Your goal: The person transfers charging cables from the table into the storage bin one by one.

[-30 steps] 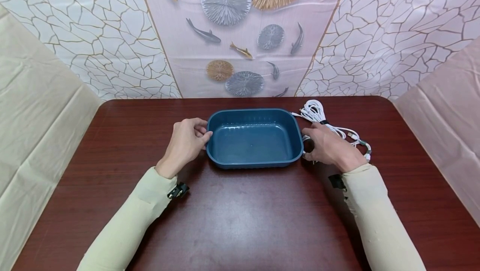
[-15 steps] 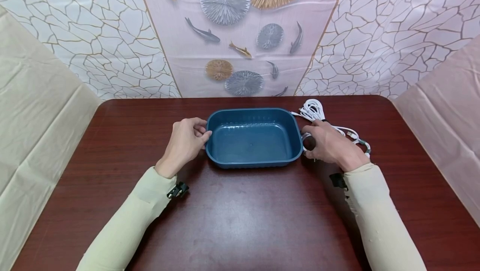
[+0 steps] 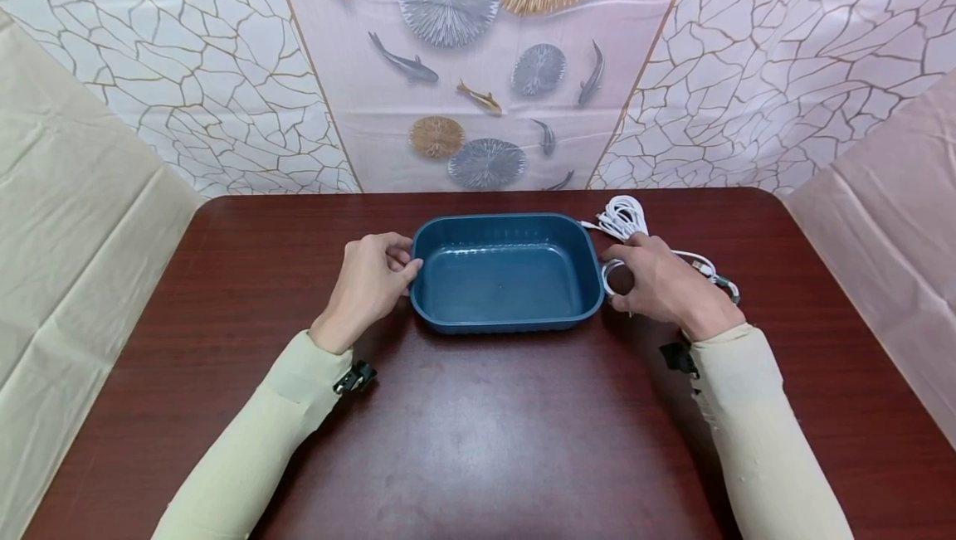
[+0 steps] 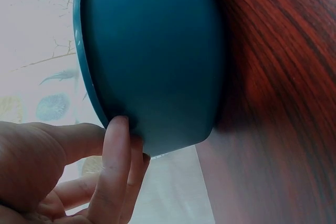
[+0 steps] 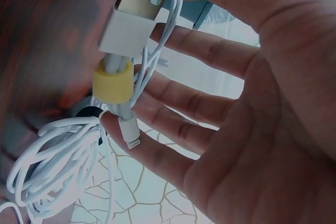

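A dark blue plastic bin (image 3: 502, 279) stands upright on the table, with nothing inside it. My left hand (image 3: 373, 279) pinches its left rim, thumb over the edge and fingers against the outer wall (image 4: 157, 72). Beside the bin's right wall, my right hand (image 3: 653, 279) holds a coiled white charging cable (image 3: 608, 279) between thumb and fingers. The right wrist view shows this cable's USB plug (image 5: 137, 1), a small Lightning plug (image 5: 129, 132) and a yellow band (image 5: 113, 81) bundling it. Part of the coil is hidden behind the fingers.
Another bundled white cable (image 3: 624, 216) lies behind the right hand, touching or close to the bin's back right corner. More white cable with a USB plug (image 3: 704, 268) trails to its right. A patterned backdrop (image 3: 485, 67) stands behind the dark red wooden table (image 3: 478, 424).
My right hand, with the coiled cable, has shifted slightly right and away from me, opening a small gap from the bin. The left hand and the bin stay in place.
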